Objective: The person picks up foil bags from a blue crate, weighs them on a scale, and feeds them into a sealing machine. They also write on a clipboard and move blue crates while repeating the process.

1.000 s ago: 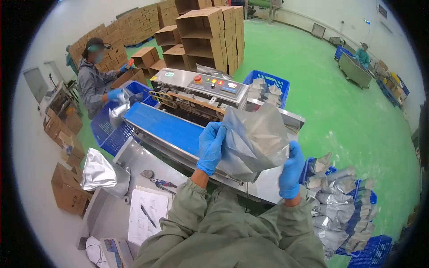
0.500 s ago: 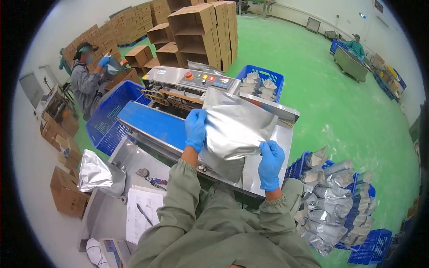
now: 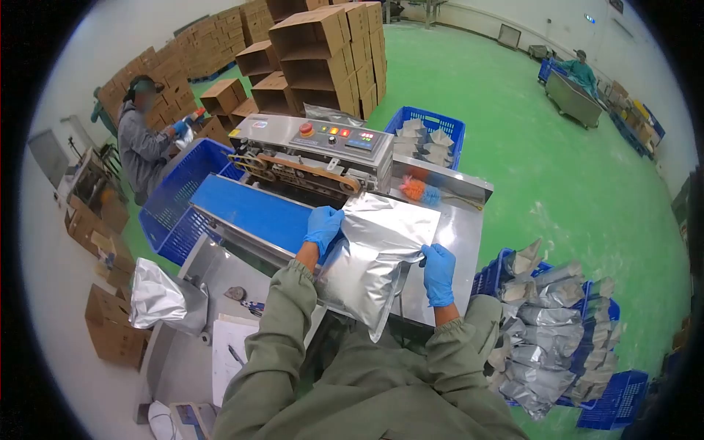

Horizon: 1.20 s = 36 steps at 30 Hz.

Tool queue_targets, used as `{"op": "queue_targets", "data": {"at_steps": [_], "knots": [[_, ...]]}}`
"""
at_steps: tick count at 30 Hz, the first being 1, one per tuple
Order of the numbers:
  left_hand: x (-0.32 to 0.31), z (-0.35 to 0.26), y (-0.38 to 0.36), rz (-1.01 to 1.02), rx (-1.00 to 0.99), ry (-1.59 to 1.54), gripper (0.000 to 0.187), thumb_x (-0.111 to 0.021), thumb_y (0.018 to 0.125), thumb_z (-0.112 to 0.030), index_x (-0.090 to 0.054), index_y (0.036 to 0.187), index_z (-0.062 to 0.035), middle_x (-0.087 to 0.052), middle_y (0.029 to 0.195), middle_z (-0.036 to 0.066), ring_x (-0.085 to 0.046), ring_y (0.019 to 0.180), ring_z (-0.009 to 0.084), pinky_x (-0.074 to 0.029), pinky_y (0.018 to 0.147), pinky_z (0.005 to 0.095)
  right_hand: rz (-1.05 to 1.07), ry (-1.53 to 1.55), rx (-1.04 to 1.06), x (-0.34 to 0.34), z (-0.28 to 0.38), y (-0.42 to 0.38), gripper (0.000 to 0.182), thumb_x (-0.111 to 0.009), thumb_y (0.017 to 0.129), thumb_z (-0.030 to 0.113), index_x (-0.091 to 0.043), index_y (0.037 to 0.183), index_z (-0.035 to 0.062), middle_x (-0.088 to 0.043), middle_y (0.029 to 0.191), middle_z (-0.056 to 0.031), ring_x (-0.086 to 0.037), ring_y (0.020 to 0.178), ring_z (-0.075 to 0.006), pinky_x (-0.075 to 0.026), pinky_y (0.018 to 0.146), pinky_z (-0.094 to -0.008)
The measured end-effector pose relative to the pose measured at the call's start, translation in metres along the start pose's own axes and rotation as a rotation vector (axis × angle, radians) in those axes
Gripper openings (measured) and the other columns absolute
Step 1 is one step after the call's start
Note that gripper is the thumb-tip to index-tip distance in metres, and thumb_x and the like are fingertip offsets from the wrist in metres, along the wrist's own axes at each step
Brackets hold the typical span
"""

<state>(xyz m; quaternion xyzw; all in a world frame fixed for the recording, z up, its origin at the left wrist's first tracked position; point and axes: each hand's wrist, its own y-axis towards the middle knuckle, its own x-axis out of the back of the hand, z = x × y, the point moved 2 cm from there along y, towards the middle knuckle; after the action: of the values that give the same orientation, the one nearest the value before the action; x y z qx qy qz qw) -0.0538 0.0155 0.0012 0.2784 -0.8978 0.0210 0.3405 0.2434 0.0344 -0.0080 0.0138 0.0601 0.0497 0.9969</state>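
A silver foil bag (image 3: 374, 257) hangs between my hands, its flat top edge close to the band sealing machine (image 3: 315, 150) and its full lower part hanging over the machine's front edge. My left hand (image 3: 323, 229), in a blue glove, grips the bag's left side above the end of the blue conveyor belt (image 3: 249, 209). On the right side, my gloved right hand (image 3: 438, 273) pinches the bag's edge. Behind the bag, an orange and blue brush (image 3: 419, 191) lies on the steel plate (image 3: 458, 220).
Another foil bag (image 3: 169, 301) stands on the steel side table (image 3: 176, 359) near papers (image 3: 231, 352) and a pen. Blue crates (image 3: 488, 279) of filled bags stand at right; another crate (image 3: 176, 205) is at left. A co-worker (image 3: 143, 139) handles a silver bag by cartons (image 3: 315, 44).
My hands have lowered the bag and tilted its top edge toward the machine, uncovering the brush behind it. The co-worker at left has lowered their silver bag.
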Motion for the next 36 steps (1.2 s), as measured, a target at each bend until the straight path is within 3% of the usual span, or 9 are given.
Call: {"op": "queue_targets", "data": {"at_steps": [7, 12, 14, 21, 23, 28, 31, 34, 36], "knots": [[0.019, 0.041, 0.043, 0.011, -0.022, 0.027, 0.031, -0.062, 0.079, -0.028, -0.064, 0.068, 0.0004, -0.058, 0.059, 0.009, -0.053, 0.057, 0.0134, -0.043, 0.056, 0.0313, 0.208, -0.069, -0.135, -0.037, 0.024, 0.014, 0.024, -0.059, 0.079, 0.016, -0.060, 0.066, -0.0034, -0.056, 0.057, -0.0044, -0.050, 0.053, -0.0122, -0.039, 0.051, -0.0292], [0.063, 0.058, 0.047, -0.020, -0.042, 0.134, 0.034, -0.057, 0.082, -0.033, -0.066, 0.089, -0.0014, -0.065, 0.085, 0.017, -0.063, 0.078, 0.0289, -0.047, 0.072, 0.0370, 0.300, -0.318, -0.020, -0.080, -0.015, 0.038, 0.027, -0.057, 0.079, 0.025, -0.065, 0.069, 0.0011, -0.061, 0.062, -0.0107, -0.055, 0.055, -0.0179, -0.042, 0.053, -0.0333], [0.094, -0.004, 0.012, -0.147, -0.016, 0.167, 0.036, -0.057, 0.086, -0.028, -0.061, 0.110, -0.0021, -0.065, 0.104, 0.014, -0.062, 0.093, 0.0257, -0.046, 0.082, 0.0326, 0.284, -0.384, 0.136, -0.102, -0.023, 0.042, 0.023, -0.057, 0.077, 0.023, -0.066, 0.067, 0.0049, -0.062, 0.064, -0.0124, -0.057, 0.055, -0.0248, -0.045, 0.053, -0.0362], [0.099, -0.083, -0.084, -0.006, -0.280, -0.222, 0.026, -0.050, 0.091, -0.012, -0.061, 0.109, 0.0014, -0.062, 0.111, 0.011, -0.056, 0.103, 0.0191, -0.042, 0.091, 0.0328, 0.395, -0.720, 0.834, -0.149, -0.039, 0.029, 0.016, -0.058, 0.073, 0.021, -0.062, 0.066, 0.0069, -0.058, 0.065, -0.0148, -0.059, 0.062, -0.0300, -0.047, 0.056, -0.0416], [0.101, -0.102, -0.116, 0.144, -0.303, -0.131, 0.025, -0.049, 0.089, -0.008, -0.060, 0.108, 0.0044, -0.061, 0.110, 0.013, -0.055, 0.104, 0.0204, -0.041, 0.092, 0.0316, 0.512, -0.233, 0.238, -0.096, -0.003, 0.002, 0.027, -0.053, 0.080, 0.026, -0.063, 0.070, 0.0023, -0.061, 0.071, -0.0178, -0.058, 0.064, -0.0309, -0.045, 0.063, -0.0390], [0.086, -0.086, -0.154, 0.106, -0.141, -0.215, 0.024, -0.049, 0.090, -0.010, -0.060, 0.104, 0.0063, -0.061, 0.107, 0.014, -0.058, 0.096, 0.0213, -0.044, 0.089, 0.0330, 0.111, -0.474, 0.507, 0.100, -0.002, 0.026, 0.020, -0.054, 0.078, 0.021, -0.063, 0.072, 0.0045, -0.061, 0.073, -0.0172, -0.059, 0.066, -0.0335, -0.046, 0.065, -0.0427], [0.065, -0.083, -0.149, 0.055, -0.131, -0.234, 0.024, -0.049, 0.091, -0.013, -0.061, 0.101, 0.0055, -0.062, 0.105, 0.012, -0.057, 0.093, 0.0198, -0.045, 0.085, 0.0315, -0.348, -1.134, 0.234, 0.251, -0.021, 0.080, 0.018, -0.054, 0.078, 0.021, -0.063, 0.076, 0.0055, -0.064, 0.086, -0.0171, -0.060, 0.070, -0.0356, -0.047, 0.060, -0.0468], [0.038, -0.111, -0.150, 0.052, -0.135, -0.228, 0.023, -0.049, 0.091, -0.013, -0.061, 0.099, 0.0040, -0.062, 0.101, 0.010, -0.057, 0.090, 0.0182, -0.045, 0.082, 0.0297, -0.845, -1.075, -0.039, 0.337, -0.010, 0.109, 0.026, -0.058, 0.076, 0.029, -0.062, 0.075, 0.0032, -0.064, 0.085, -0.0211, -0.063, 0.079, -0.0384, -0.050, 0.065, -0.0467], [0.027, -0.115, -0.144, 0.153, -0.210, -0.156, 0.020, -0.048, 0.091, -0.010, -0.062, 0.097, 0.0021, -0.064, 0.097, 0.009, -0.057, 0.089, 0.0165, -0.044, 0.081, 0.0286, -0.712, -1.221, -0.105, 0.370, -0.029, 0.121, 0.026, -0.059, 0.073, 0.029, -0.065, 0.078, 0.0036, -0.064, 0.087, -0.0219, -0.062, 0.079, -0.0396, -0.050, 0.069, -0.0472]]}}
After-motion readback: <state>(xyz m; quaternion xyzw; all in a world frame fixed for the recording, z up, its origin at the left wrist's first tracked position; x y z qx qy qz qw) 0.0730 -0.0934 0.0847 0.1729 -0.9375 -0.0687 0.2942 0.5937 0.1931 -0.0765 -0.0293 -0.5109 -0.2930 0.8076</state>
